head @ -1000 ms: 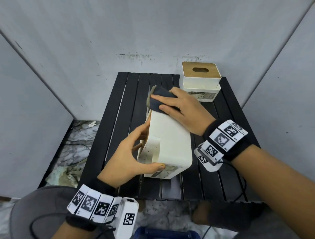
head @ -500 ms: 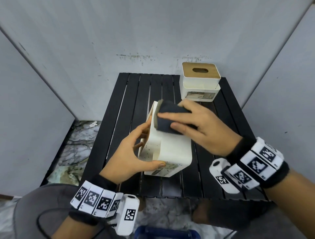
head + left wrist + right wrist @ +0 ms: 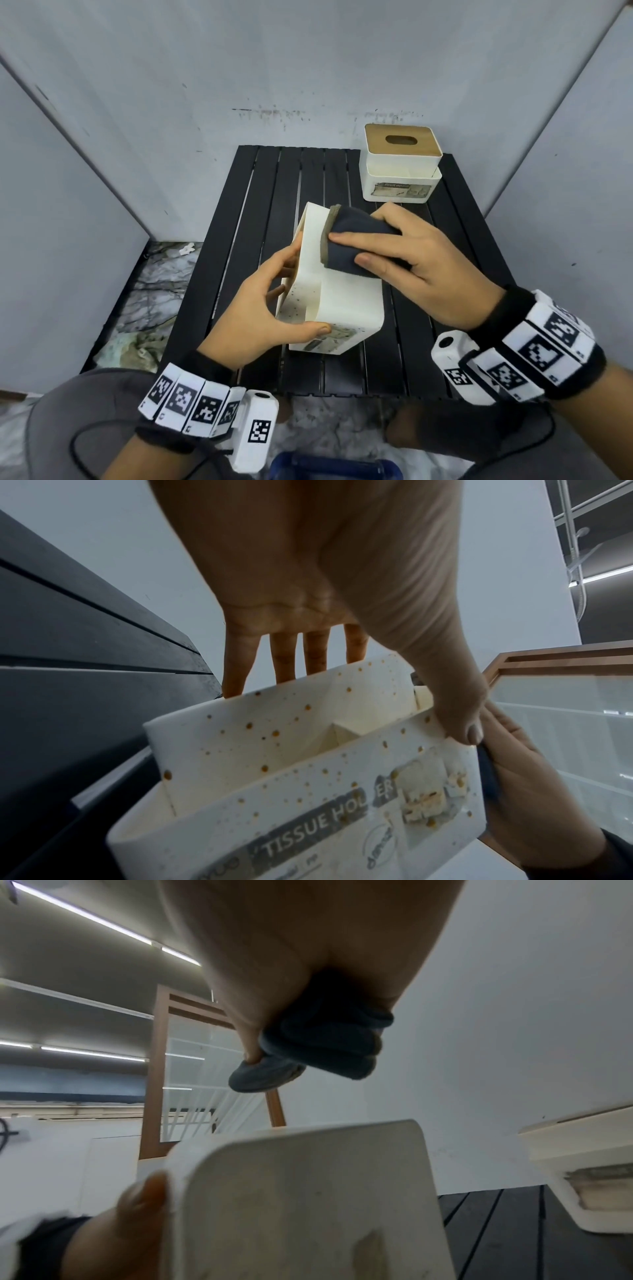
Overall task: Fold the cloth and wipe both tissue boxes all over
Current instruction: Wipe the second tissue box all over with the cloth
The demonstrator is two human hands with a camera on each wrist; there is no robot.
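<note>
A white tissue box lies on its side in the middle of the black slatted table, speckled with brown spots. My left hand grips its near left end, thumb on the front label, fingers behind the box. My right hand holds a folded dark blue cloth and presses it on the box's upturned side; the right wrist view shows the cloth bunched under the fingers. A second white tissue box with a wooden lid stands upright at the table's back right.
Grey walls close in on three sides of the table. Marbled floor shows to the left. The near table edge runs just in front of my wrists, with a blue object below it.
My right hand has drawn the cloth back along the box from its far end toward its middle. The left hand has kept its hold on the box.
</note>
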